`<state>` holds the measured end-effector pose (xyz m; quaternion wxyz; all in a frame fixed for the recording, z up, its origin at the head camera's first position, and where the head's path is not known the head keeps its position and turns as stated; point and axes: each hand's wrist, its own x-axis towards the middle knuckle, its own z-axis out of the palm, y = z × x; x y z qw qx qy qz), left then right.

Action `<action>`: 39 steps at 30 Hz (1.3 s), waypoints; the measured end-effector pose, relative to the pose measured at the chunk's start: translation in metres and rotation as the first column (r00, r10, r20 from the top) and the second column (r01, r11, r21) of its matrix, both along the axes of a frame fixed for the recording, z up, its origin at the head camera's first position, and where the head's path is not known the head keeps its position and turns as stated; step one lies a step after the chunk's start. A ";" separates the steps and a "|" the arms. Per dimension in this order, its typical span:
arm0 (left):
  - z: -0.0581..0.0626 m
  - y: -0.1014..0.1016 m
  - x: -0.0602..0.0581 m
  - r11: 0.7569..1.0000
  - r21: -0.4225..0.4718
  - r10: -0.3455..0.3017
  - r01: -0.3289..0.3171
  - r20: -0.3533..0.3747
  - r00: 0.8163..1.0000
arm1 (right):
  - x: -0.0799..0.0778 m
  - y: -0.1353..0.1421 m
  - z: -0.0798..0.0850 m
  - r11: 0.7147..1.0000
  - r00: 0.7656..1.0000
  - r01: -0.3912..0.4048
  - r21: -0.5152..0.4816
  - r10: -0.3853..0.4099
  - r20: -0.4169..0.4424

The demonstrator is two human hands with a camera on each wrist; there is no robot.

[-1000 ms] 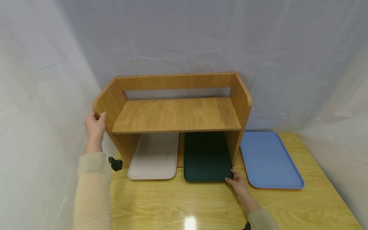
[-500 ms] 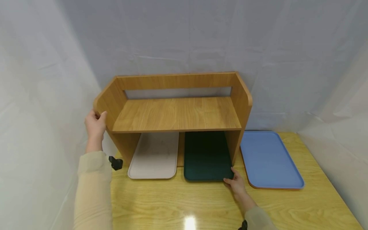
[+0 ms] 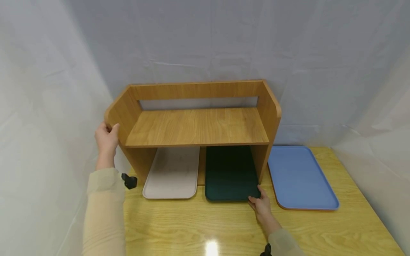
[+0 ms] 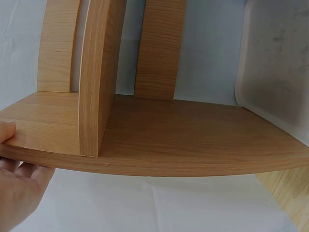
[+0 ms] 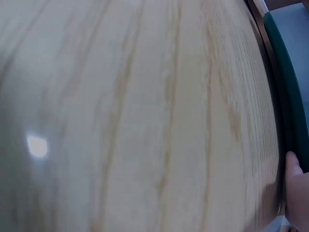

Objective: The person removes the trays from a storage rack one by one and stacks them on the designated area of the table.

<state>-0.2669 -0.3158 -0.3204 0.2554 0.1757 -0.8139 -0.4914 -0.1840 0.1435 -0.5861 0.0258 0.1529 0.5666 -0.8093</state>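
Both my left hand (image 3: 106,139) and my right hand (image 3: 264,207) are holding on to something. My left hand pinches the left side board (image 3: 123,113) of the wooden shelf (image 3: 198,126). My thumb is on the inside of the board and my fingers are on the outside, a bit higher than the flat middle part. My right hand pinches the near right corner of the dark green tray (image 3: 231,177). My thumb is on its near edge and a finger goes along its right side. I cannot tell how my other fingers lie there.

The dark green tray is low down in the right half of the shelf, and its near end pokes out at the front. To its left is the white tray (image 3: 173,177), which pokes out the same way. It has some dark smudges on it. A strip of brown wood (image 3: 201,167) shows between them.

The blue tray (image 3: 302,181) lies flat to the right of the shelf, near my right hand but not touching it. An orange-brown edge peeks out from under it. Everything is on a yellow wood table (image 3: 166,227) with a bright shiny spot (image 3: 211,248) at the near side. Pale sheets (image 3: 205,42) hang at the far side, left and right.
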 end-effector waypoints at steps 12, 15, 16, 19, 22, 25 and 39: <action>0.003 0.002 0.002 1.000 -0.020 0.002 -0.003 -0.021 1.000 | 0.010 -0.005 0.002 0.997 0.998 0.062 -0.042 -0.063 -0.012; 0.003 0.002 0.002 1.000 -0.016 0.006 -0.006 -0.020 1.000 | 0.014 -0.003 0.004 0.997 0.998 0.054 -0.061 -0.055 -0.019; 0.003 0.002 0.002 1.000 -0.014 0.007 -0.007 -0.018 1.000 | 0.016 -0.003 0.005 0.996 0.998 0.050 -0.067 -0.051 -0.020; 0.002 0.002 0.002 1.000 -0.007 0.008 -0.008 -0.016 1.000 | 0.023 0.000 0.009 0.996 0.999 0.035 -0.077 -0.036 -0.023; 0.002 0.002 0.002 1.000 -0.009 0.007 -0.007 -0.012 1.000 | 0.029 0.003 0.012 0.995 0.999 0.024 -0.092 -0.026 -0.023; 0.001 0.001 0.003 1.000 -0.011 0.006 -0.007 -0.010 1.000 | 0.033 0.006 0.015 0.992 0.999 0.025 -0.124 -0.028 -0.021; 0.000 0.002 0.001 1.000 -0.015 0.016 -0.017 -0.023 1.000 | 0.048 0.028 0.045 0.980 0.998 -0.012 -0.200 -0.002 -0.069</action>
